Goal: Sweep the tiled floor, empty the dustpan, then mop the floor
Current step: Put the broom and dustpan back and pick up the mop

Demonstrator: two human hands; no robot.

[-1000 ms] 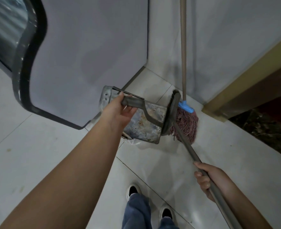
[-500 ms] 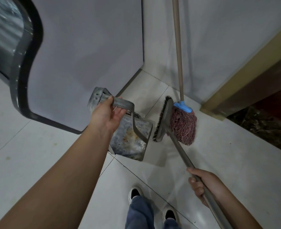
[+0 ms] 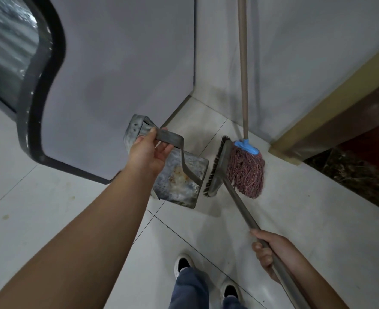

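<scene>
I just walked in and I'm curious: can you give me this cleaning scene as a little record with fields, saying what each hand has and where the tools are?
left hand: grips the strap handle of the metal dustpan
right hand: grips the broom handle
broom head: between dustpan and mop, bristles facing the dustpan
dustpan: tilted, stained inside
mop: reddish strands, blue collar, pole up along the wall
floor: pale tiles, a few small marks
feet: shoes at bottom edge
</scene>
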